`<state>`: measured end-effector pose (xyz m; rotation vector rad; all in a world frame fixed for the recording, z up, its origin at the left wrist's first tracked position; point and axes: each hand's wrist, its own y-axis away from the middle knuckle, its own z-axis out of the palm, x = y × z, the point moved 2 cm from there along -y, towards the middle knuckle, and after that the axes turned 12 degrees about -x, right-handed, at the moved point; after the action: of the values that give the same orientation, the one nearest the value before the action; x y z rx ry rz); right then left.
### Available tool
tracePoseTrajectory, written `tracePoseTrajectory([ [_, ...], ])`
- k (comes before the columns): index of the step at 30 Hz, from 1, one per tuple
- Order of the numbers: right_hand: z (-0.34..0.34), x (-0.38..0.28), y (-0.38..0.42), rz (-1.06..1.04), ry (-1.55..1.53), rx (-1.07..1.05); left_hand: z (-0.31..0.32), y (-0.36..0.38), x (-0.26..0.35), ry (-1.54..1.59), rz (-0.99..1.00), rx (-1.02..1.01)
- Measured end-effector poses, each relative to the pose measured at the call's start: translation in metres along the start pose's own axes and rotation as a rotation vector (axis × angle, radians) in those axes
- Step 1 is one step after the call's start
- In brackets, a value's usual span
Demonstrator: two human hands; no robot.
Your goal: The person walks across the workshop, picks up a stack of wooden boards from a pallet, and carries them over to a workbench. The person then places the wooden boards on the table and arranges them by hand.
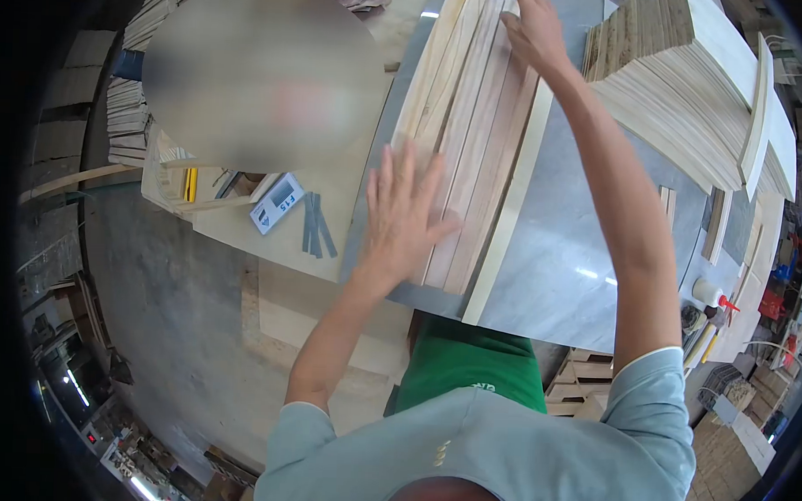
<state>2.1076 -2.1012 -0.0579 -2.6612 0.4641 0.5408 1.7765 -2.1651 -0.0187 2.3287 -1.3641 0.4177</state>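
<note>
A row of long, pale wooden strips (pixel 476 165) lies side by side on the grey metal tabletop (pixel 555 265). My left hand (pixel 400 217) is spread flat over the near left part of the strips, slightly blurred, fingers apart and gripping nothing. Towards the far end, my right hand (pixel 539 39) reaches over the strips' right side. Its thumb is held away from the fingers, whose tips run out of view at the top. A lighter, narrow wooden batten (pixel 511 201) runs along the right of the row.
Stacked boards (pixel 690 79) rise on the right, with a glue bottle (pixel 709 293) nearer. On the left-hand board surface (pixel 333 182) are a white-and-blue box (pixel 277 204) and dark strips (pixel 313 225). A blurred round area hides part of the upper left.
</note>
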Motion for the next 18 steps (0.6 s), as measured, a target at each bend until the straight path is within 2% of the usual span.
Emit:
tracePoseTrajectory([
  [1,0.011,0.013,-0.017,-0.044,0.056,0.004,0.002,0.0,0.0,-0.019,0.009,0.007],
  [4,0.041,0.042,-0.051,-0.006,0.194,-0.224,0.012,0.003,-0.004,-0.054,0.022,0.026],
  [7,0.015,0.007,-0.055,0.17,0.012,-0.491,0.017,0.003,-0.007,-0.04,0.027,0.061],
  [8,0.016,0.004,-0.058,0.079,0.02,-0.424,0.017,0.003,-0.007,-0.021,0.024,0.073],
  [11,0.01,0.008,-0.059,0.363,-0.275,-0.525,0.018,0.003,-0.009,0.002,0.029,0.1],
  [12,0.012,0.022,-0.059,0.255,-0.283,-0.521,0.018,0.002,-0.009,0.004,0.034,0.107],
  [15,0.019,0.046,-0.059,0.288,-0.516,-0.542,0.019,0.003,-0.009,0.006,0.024,0.111],
  [18,0.024,0.055,-0.059,0.193,-0.427,-0.488,0.019,0.001,-0.007,-0.035,0.008,0.094],
])
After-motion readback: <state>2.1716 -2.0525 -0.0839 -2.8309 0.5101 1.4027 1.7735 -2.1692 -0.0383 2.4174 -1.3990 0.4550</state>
